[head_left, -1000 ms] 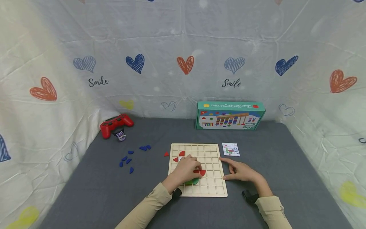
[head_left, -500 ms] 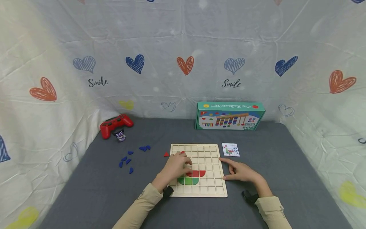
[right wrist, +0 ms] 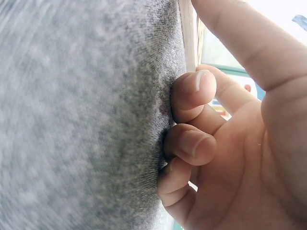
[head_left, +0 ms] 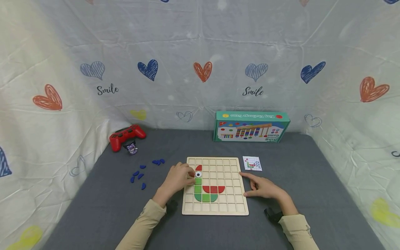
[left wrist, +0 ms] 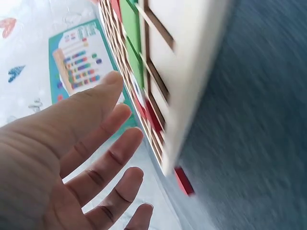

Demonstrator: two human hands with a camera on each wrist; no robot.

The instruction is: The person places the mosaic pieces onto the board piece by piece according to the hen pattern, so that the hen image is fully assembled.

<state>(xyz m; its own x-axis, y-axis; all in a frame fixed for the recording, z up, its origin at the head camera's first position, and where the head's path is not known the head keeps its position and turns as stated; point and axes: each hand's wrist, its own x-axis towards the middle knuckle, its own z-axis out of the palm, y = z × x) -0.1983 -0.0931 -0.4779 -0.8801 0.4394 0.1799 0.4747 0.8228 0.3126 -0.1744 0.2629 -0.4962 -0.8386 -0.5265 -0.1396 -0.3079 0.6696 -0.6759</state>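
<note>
A square wooden grid board (head_left: 232,208) lies on the table, bearing red pieces, green pieces (head_left: 198,189) and a white tile with an eye (head_left: 198,174). My left hand (head_left: 176,180) hovers over the board's left edge, fingers apart and loosely bent. In the left wrist view nothing lies between them. Beyond the board's corner there, a loose red piece (left wrist: 184,181) lies on the table; my hand covers that spot in the head view. My right hand (head_left: 264,187) touches the board's right edge with straight index finger and thumb; its other fingers curl against the cloth (right wrist: 96,120).
A small pattern card (head_left: 252,163) lies right of the board. Several blue pieces (head_left: 140,176) are scattered to the left. Farther back are a red game controller (head_left: 126,136), a small purple figure (head_left: 131,148) and a green game box (head_left: 251,126) against the curtain.
My left hand has moved left from the red row in the board's middle to its left edge, uncovering the green and red pieces. My right hand has stayed at the right edge.
</note>
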